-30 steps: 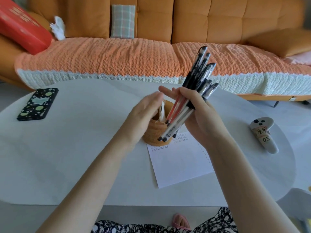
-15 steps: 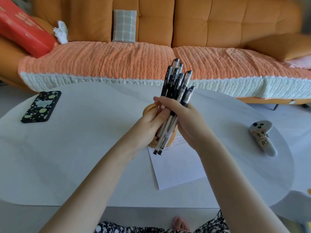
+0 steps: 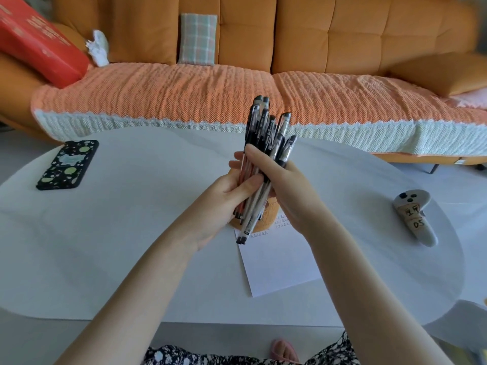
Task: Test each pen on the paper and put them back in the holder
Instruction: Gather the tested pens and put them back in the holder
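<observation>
Black-capped pens [image 3: 263, 133], nearly upright, gripped by left hand [image 3: 224, 204] and right hand [image 3: 290, 188], tips over the orange holder [image 3: 271, 216].

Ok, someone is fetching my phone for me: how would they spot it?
On the white table before the orange sofa, look at the left end. The phone lies flat there; its black case with pale green blobs sets it apart from the white controller on the right.

black phone [image 3: 68, 164] left on table, controller [image 3: 415, 216] right, orange sofa [image 3: 316, 35] behind
</observation>
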`<state>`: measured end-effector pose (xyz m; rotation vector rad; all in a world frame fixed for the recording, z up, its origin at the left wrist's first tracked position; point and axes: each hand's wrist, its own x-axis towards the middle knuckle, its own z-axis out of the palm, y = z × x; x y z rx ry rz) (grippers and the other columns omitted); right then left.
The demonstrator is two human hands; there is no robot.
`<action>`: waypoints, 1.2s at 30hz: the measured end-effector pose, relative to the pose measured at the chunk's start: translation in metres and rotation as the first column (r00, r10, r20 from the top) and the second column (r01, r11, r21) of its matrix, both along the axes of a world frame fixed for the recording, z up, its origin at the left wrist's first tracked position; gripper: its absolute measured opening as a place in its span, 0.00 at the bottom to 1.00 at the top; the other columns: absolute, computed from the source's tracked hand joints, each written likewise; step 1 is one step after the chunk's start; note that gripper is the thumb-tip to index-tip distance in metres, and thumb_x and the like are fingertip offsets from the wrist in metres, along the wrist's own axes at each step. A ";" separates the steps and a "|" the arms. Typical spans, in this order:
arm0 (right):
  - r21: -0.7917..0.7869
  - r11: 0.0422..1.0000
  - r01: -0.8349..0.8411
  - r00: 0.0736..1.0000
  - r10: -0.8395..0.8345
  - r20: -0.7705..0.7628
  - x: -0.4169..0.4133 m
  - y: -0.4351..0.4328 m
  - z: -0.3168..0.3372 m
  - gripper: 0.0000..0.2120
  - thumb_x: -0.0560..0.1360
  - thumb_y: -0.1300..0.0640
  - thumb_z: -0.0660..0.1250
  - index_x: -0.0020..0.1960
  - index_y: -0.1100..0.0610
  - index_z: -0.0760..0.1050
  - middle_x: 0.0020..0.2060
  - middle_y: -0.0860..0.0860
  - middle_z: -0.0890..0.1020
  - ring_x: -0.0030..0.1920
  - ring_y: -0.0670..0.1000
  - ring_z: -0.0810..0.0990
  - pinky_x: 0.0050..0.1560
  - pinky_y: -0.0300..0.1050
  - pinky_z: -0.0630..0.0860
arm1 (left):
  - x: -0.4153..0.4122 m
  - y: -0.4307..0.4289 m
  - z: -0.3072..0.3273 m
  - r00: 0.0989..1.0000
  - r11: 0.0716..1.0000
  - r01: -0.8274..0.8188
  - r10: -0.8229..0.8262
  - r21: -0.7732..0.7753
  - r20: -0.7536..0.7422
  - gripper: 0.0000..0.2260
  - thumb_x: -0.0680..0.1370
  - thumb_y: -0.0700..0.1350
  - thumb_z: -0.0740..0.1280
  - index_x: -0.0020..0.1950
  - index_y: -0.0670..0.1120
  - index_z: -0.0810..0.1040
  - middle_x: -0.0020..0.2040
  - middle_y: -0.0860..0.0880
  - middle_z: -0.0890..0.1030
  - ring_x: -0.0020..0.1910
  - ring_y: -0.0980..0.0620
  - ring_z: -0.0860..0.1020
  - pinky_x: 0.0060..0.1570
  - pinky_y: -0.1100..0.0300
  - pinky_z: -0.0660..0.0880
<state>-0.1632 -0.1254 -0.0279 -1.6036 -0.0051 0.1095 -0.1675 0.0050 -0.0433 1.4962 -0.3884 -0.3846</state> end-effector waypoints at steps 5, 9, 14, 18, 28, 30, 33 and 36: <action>-0.002 1.000 0.007 1.000 -0.007 0.004 0.000 0.003 0.001 0.24 0.77 0.42 0.62 0.51 0.64 0.78 0.37 0.57 0.80 0.37 0.51 0.79 0.35 0.39 0.74 | 0.000 -0.002 -0.001 0.993 0.994 -0.099 0.095 0.049 0.070 0.13 0.80 0.50 0.58 0.58 0.44 0.76 0.48 0.46 0.83 0.47 0.51 0.82 0.51 0.57 0.76; 0.021 0.998 0.062 0.998 -0.062 0.003 0.001 0.007 0.001 0.24 0.76 0.38 0.59 0.41 0.59 0.76 0.31 0.55 0.76 0.29 0.50 0.75 0.28 0.38 0.71 | -0.002 -0.004 -0.002 0.987 0.987 -0.155 0.153 0.032 0.055 0.12 0.81 0.49 0.58 0.57 0.45 0.77 0.49 0.47 0.84 0.50 0.50 0.82 0.56 0.54 0.76; 0.134 0.978 0.162 0.987 -0.162 -0.011 0.005 0.008 -0.001 0.28 0.78 0.40 0.59 0.47 0.66 0.79 0.30 0.56 0.78 0.26 0.51 0.75 0.26 0.40 0.70 | -0.001 -0.003 -0.005 0.974 0.976 -0.212 0.208 0.048 0.089 0.12 0.81 0.48 0.58 0.56 0.43 0.77 0.46 0.46 0.84 0.45 0.52 0.83 0.49 0.63 0.77; 0.107 0.971 0.213 0.977 -0.213 -0.010 0.012 0.011 -0.002 0.17 0.79 0.48 0.62 0.46 0.63 0.77 0.32 0.58 0.78 0.31 0.56 0.76 0.29 0.41 0.73 | 0.000 -0.003 -0.011 0.941 0.945 -0.311 0.292 0.097 0.173 0.09 0.80 0.46 0.60 0.56 0.44 0.76 0.48 0.47 0.83 0.46 0.54 0.82 0.50 0.62 0.76; 0.086 0.987 0.133 0.986 -0.141 0.090 0.022 0.006 0.005 0.13 0.76 0.57 0.67 0.38 0.65 0.75 0.25 0.57 0.71 0.20 0.51 0.65 0.21 0.39 0.64 | 0.010 0.008 -0.010 0.899 0.907 -0.411 0.388 0.087 0.202 0.09 0.80 0.46 0.60 0.54 0.43 0.76 0.45 0.49 0.83 0.43 0.58 0.81 0.43 0.69 0.75; 0.155 0.975 0.162 0.978 -0.179 0.103 0.029 -0.002 0.013 0.08 0.76 0.62 0.66 0.41 0.66 0.77 0.25 0.53 0.73 0.21 0.49 0.65 0.20 0.39 0.63 | 0.013 0.013 -0.008 0.882 0.894 -0.442 0.419 0.076 0.215 0.09 0.80 0.44 0.59 0.53 0.40 0.74 0.41 0.51 0.82 0.37 0.62 0.80 0.36 0.73 0.73; 0.185 0.943 0.277 0.934 -0.309 0.181 0.046 -0.013 0.024 0.07 0.75 0.66 0.63 0.40 0.65 0.77 0.25 0.53 0.72 0.21 0.48 0.65 0.21 0.39 0.63 | 0.019 0.025 -0.008 0.853 0.863 -0.501 0.482 0.061 0.199 0.08 0.81 0.43 0.59 0.54 0.39 0.72 0.41 0.51 0.80 0.32 0.64 0.79 0.31 0.74 0.70; 0.038 0.945 0.325 0.918 -0.325 0.227 0.064 -0.009 0.020 0.08 0.75 0.66 0.62 0.38 0.63 0.76 0.26 0.53 0.72 0.21 0.47 0.65 0.21 0.38 0.64 | 0.022 0.032 -0.010 0.844 0.848 -0.524 0.503 0.082 0.185 0.09 0.81 0.44 0.59 0.55 0.40 0.73 0.42 0.51 0.80 0.33 0.64 0.79 0.31 0.74 0.71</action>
